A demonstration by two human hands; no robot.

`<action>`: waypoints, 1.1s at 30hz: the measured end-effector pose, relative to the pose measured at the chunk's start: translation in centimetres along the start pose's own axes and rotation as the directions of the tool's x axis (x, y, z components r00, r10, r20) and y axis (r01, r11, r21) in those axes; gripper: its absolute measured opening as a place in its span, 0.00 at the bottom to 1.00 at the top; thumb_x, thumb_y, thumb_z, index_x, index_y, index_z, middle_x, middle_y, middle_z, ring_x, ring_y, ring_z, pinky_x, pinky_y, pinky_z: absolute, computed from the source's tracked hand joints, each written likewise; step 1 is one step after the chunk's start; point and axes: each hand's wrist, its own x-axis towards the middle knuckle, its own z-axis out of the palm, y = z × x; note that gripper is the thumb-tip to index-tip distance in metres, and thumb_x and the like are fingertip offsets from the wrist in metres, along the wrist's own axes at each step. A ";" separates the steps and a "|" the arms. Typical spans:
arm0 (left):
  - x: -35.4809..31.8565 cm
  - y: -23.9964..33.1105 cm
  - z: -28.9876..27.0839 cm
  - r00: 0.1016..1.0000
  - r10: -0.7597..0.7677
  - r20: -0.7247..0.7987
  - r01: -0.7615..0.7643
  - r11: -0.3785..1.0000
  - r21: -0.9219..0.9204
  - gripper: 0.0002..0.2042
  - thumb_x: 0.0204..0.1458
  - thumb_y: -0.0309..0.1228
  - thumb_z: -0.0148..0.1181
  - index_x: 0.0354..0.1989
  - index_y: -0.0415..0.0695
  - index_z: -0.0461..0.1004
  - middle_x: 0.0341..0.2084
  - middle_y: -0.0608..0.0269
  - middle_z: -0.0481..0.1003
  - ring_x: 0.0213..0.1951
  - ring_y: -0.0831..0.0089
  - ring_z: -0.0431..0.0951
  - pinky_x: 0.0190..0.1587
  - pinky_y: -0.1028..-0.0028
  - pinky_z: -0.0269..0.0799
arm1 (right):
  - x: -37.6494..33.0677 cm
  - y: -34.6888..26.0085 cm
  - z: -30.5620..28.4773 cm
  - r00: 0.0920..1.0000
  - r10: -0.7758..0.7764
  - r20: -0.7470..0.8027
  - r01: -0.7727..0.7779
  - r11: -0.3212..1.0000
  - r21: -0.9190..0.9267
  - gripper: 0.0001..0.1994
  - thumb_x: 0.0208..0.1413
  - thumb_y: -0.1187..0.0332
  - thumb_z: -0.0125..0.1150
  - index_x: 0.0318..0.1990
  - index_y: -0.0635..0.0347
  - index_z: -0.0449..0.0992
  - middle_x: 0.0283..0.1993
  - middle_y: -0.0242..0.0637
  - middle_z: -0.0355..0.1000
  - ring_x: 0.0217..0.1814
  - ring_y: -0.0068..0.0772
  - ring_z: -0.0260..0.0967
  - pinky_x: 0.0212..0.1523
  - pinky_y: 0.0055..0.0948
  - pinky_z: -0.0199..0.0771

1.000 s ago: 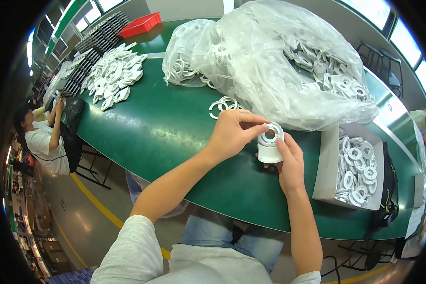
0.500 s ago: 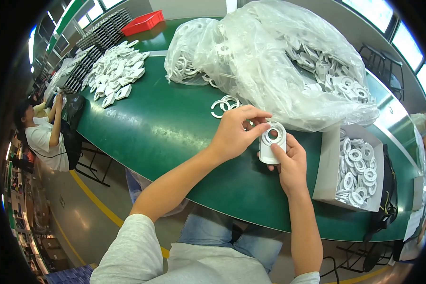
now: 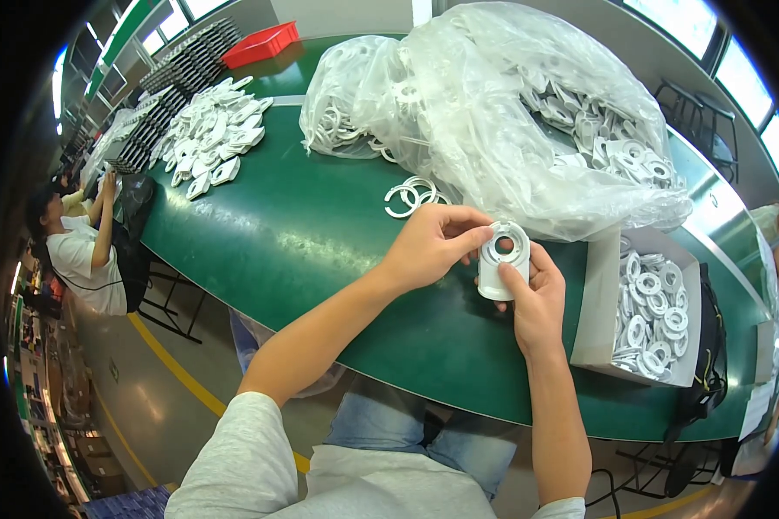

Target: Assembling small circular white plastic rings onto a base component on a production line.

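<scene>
A wide green desk with a curved near edge (image 3: 320, 229) fills a factory-like room. The left hand (image 3: 433, 249) pinches the far left rim of a flat white plastic plate with a round hole (image 3: 493, 282); the right hand (image 3: 538, 301) grips its right side, thumb on its face. The plate is in hand above the desk, apparently unfinished; whether a separate ring sits in it, I cannot tell. Beyond lie a few loose white plastic rings (image 3: 417, 192). Many white parts remain in the translucent plastic bag (image 3: 485, 121) and, to the right, the pale cardboard box (image 3: 594, 316). Far left, a white plastic heap (image 3: 216, 134) might be completed pieces.
</scene>
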 end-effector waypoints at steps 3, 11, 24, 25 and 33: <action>-0.2 0.3 0.3 1.000 -0.011 -0.018 0.012 0.999 0.030 0.08 0.55 0.26 0.56 0.38 0.34 0.76 0.25 0.66 0.77 0.24 0.84 0.71 0.27 0.82 0.68 | -0.2 -0.1 0.1 1.000 -0.024 -0.002 0.024 0.999 -0.031 0.16 0.56 0.75 0.55 0.52 0.68 0.68 0.37 0.38 0.75 0.32 0.23 0.75 0.20 0.14 0.65; -0.3 0.4 0.1 0.999 0.019 -0.045 -0.013 0.993 0.117 0.06 0.54 0.23 0.56 0.36 0.32 0.75 0.23 0.64 0.76 0.23 0.83 0.72 0.27 0.80 0.70 | -0.2 0.2 0.3 0.999 -0.049 0.002 0.049 0.999 -0.020 0.14 0.58 0.74 0.53 0.51 0.68 0.67 0.37 0.38 0.75 0.31 0.23 0.74 0.21 0.15 0.64; -0.5 0.8 0.8 0.970 0.240 0.049 -0.242 0.906 0.348 0.09 0.51 0.25 0.58 0.40 0.38 0.76 0.32 0.62 0.77 0.34 0.78 0.76 0.36 0.78 0.70 | 0.2 1.1 0.3 0.957 -0.271 -0.099 0.247 0.947 -0.206 0.12 0.63 0.66 0.51 0.39 0.67 0.76 0.30 0.28 0.72 0.30 0.14 0.64 0.30 0.15 0.63; -0.6 0.9 0.6 0.977 0.206 0.059 -0.214 0.922 0.321 0.09 0.52 0.26 0.58 0.40 0.38 0.77 0.32 0.62 0.76 0.34 0.78 0.76 0.35 0.79 0.70 | 0.1 0.9 0.5 0.959 -0.270 -0.084 0.245 0.942 -0.228 0.11 0.62 0.67 0.51 0.39 0.67 0.76 0.30 0.29 0.73 0.31 0.15 0.65 0.33 0.16 0.64; -0.5 0.1 1.2 0.992 0.128 0.015 -0.129 0.988 0.086 0.07 0.51 0.27 0.59 0.34 0.38 0.78 0.28 0.62 0.76 0.30 0.76 0.78 0.32 0.80 0.69 | -0.1 0.4 0.5 0.965 -0.254 -0.070 0.230 0.942 -0.244 0.10 0.61 0.69 0.52 0.36 0.68 0.76 0.30 0.29 0.73 0.31 0.14 0.65 0.33 0.16 0.64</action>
